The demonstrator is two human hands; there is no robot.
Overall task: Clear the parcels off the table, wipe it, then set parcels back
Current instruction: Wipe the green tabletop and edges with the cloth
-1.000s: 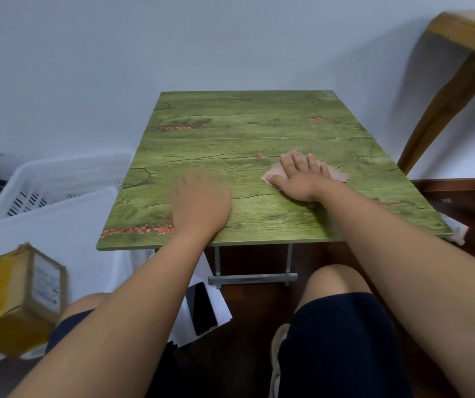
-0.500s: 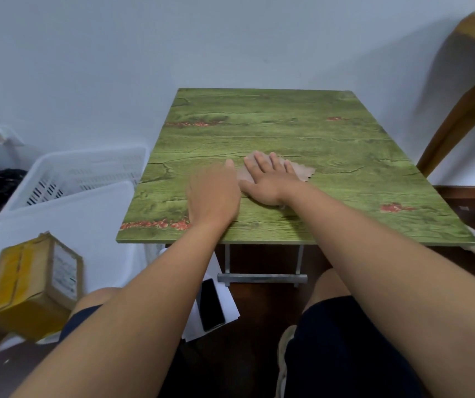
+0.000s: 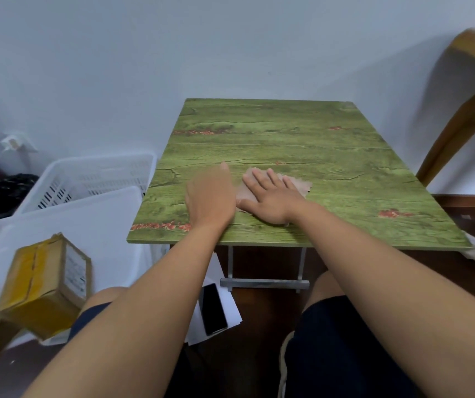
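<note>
Now our left hand (image 3: 211, 196), fingers blurred so we cannot tell their spread, has closed in beside our right hand (image 3: 270, 198), which has swept left across the green wood-grain table (image 3: 331, 156), fingers spread flat on the pinkish square cloth (image 3: 299, 185); wiping looks midway, cloth's long axis running left-right at frame centre

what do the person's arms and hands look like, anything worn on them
Both forearms are bare up to the frame edge, with no sleeves in view. The left hand and right hand wear no gloves, and no rings, watch or wristband can be seen. The left hand is motion-blurred.
</note>
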